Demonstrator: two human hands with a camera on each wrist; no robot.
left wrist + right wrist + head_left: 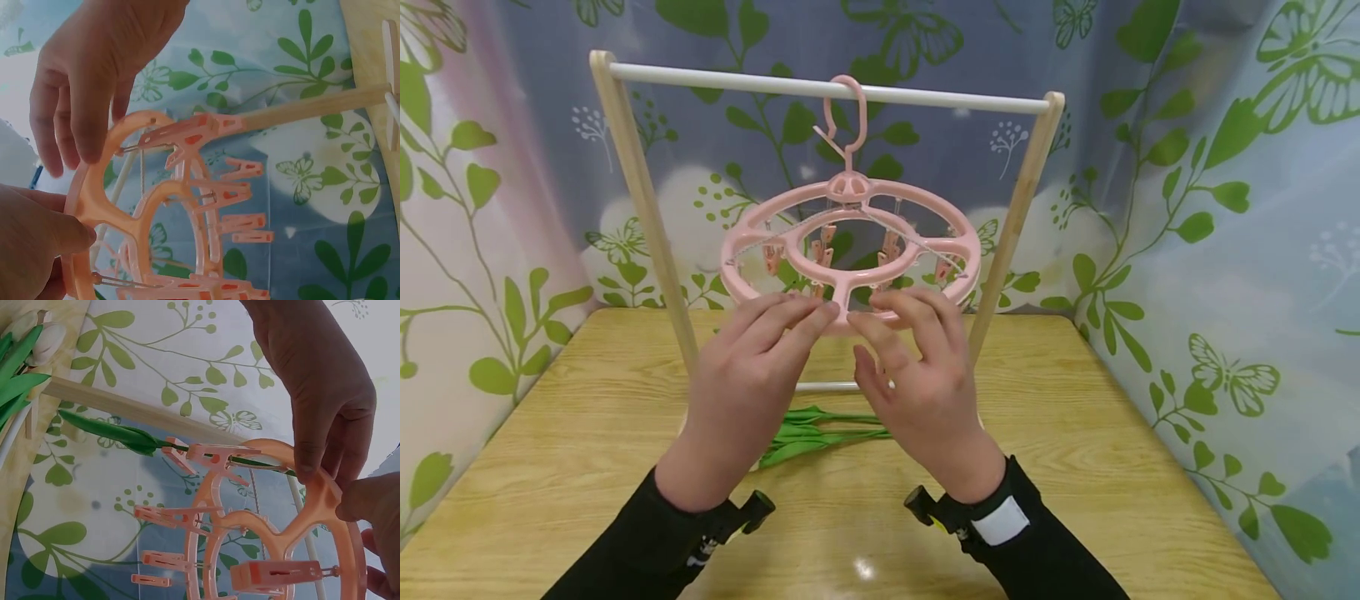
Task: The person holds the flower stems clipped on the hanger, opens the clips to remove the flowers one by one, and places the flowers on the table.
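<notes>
A round pink clip hanger [917,197] hangs by its hook from a white rail, with pink clothespins [242,167] below it. My left hand [741,379] grips the near rim, thumb on the underside and fingers over the top. Beside it, my right hand [925,375] touches the rim with its index fingertip, while the thumb stands apart from it and the other fingers are loosely bent. In the right wrist view, a green-leaved stem [119,433] runs through a clothespin [215,453] near my left hand; no flower head shows on it.
Wooden posts [643,200] and the white rail [722,79] form a stand on the wooden table [1075,467]. Under the hanger lie green-leaved artificial tulips [801,437], whose white heads [49,344] show in the right wrist view. A leaf-patterned curtain [1225,275] surrounds the table.
</notes>
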